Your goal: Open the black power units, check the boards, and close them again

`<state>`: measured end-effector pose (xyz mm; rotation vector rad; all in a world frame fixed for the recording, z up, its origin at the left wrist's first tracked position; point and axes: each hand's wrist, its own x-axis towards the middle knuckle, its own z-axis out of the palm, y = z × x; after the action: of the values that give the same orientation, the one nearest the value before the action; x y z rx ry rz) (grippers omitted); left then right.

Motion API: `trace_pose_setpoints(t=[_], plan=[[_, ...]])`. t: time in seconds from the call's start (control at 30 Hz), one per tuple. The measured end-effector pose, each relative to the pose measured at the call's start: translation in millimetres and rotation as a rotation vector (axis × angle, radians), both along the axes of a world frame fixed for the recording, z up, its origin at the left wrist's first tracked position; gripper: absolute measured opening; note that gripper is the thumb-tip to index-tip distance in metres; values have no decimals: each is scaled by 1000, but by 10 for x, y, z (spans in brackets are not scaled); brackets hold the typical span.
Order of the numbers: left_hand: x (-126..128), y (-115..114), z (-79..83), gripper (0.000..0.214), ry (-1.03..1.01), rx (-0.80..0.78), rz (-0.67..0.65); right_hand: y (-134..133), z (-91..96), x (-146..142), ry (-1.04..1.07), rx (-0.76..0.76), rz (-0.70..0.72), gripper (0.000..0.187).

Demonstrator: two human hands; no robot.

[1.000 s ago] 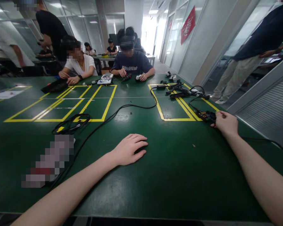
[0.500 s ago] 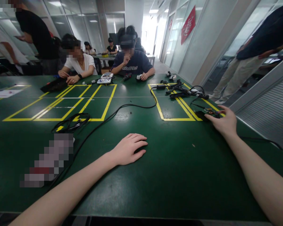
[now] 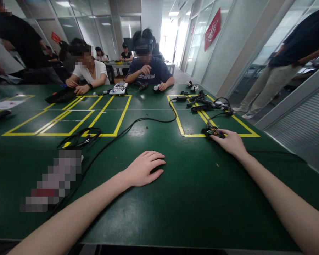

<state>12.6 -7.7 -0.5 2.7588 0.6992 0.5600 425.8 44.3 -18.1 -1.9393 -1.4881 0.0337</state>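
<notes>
My left hand (image 3: 145, 168) lies flat on the green table (image 3: 191, 198), palm down, fingers stretched out and holding nothing. My right hand (image 3: 230, 142) reaches forward to the right and grips a small black device with coloured buttons (image 3: 212, 132), which sits on the yellow tape line. A thin black cable (image 3: 215, 115) runs from the device toward a pile of black cables and adapters (image 3: 202, 101) farther back.
Yellow tape rectangles (image 3: 117, 127) mark the table. A coiled black cable (image 3: 78, 139) lies at the left, with a long cable (image 3: 149, 120) crossing the middle. Two people sit across the table with a white device (image 3: 118, 89) before them. Another person stands at the right.
My right hand has dragged the small black device to the left and toward me, onto the yellow line. My left hand has stayed in place.
</notes>
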Motion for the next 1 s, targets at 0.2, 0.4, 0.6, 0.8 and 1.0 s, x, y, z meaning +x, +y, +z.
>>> trace_pose_setpoints(t=[0.2,0.4,0.6,0.8,1.0], plan=[[9,-13,19,32,-100,56,24,-367,83,-1152,87,-63,817,31],[9,-19,29,36,-120,36,3,-691,147,-1611,73,-95,1228,35],[6,-4,13,37,-82,33,19,-650,132,-1542,107,-17,1221,36],[25,-19,24,54,-27,34,95,-655,106,-1542,118,136,1125,31],[33,-10,1,75,37,20,161,-662,94,-1535,94,177,1107,29]])
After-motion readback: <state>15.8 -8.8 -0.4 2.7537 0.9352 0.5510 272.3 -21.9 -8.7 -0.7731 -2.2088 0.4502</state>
